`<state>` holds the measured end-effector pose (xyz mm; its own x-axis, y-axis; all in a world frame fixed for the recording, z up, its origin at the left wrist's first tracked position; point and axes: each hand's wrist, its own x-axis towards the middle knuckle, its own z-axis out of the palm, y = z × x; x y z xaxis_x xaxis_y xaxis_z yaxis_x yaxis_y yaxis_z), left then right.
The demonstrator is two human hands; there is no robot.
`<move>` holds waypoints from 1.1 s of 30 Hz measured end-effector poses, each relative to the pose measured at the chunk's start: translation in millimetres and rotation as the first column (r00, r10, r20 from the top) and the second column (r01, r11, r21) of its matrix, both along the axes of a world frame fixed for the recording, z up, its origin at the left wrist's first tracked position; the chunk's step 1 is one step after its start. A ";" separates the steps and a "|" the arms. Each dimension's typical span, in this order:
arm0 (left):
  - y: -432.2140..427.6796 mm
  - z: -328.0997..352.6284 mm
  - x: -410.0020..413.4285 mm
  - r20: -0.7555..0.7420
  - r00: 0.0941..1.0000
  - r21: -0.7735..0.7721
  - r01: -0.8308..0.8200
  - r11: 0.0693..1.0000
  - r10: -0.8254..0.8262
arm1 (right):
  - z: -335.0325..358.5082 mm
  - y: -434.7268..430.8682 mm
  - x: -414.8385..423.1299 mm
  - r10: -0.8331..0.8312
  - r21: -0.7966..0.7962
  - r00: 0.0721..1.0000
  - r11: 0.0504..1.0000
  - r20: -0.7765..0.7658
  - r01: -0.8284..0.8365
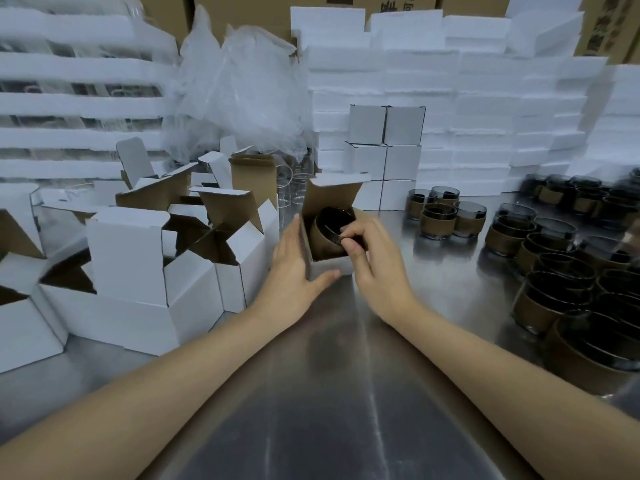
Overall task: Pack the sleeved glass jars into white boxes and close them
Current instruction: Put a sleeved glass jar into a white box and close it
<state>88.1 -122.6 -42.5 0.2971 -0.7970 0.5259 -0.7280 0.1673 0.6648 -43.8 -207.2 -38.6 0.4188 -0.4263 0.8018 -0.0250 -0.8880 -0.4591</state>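
Note:
An open white box [329,266] with a brown inside stands at the middle of the steel table, its lid flap [334,194] raised at the back. A dark glass jar in a brown sleeve [327,233] sits tilted partly inside it. My left hand [298,268] lies flat against the box's left wall, thumb along the front bottom edge. My right hand [370,258] pinches the jar's rim at the box's right side.
Several open empty white boxes [138,258] crowd the left. Closed white boxes [384,147] are stacked behind. Many sleeved jars [446,216] fill the right side [561,282]. Foam sheets [485,116], crumpled plastic film [242,95] and clear glass jars [294,188] stand at the back.

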 end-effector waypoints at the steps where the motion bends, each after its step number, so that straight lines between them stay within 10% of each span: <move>1: 0.8 -0.4 0.2 -0.003 1.000 -0.014 -0.003 1.000 0.003 | -0.6 3.3 -3.8 0.015 0.016 1.000 1.000 0.006 -0.015; 14: -1.7 -3.4 1.8 -0.143 0.988 0.135 0.073 0.988 -0.053 | 9.7 -8.5 -19.6 0.029 0.096 0.985 0.995 -0.171 -0.012; 21: 2.4 -5.5 2.5 -0.188 0.981 0.047 0.062 0.997 -0.052 | 14.1 -17.4 -15.9 -0.035 0.552 0.893 0.797 0.449 -0.246; 26: 2.1 -4.0 2.8 -0.228 0.969 0.028 0.101 0.995 -0.092 | 10.1 -13.7 -14.6 0.050 0.433 0.985 0.894 0.164 -0.117; 33: 7.1 0.3 -2.3 -0.268 0.956 0.003 0.123 0.992 -0.117 | 18.4 -16.6 -18.2 0.087 0.518 0.981 0.840 0.172 -0.165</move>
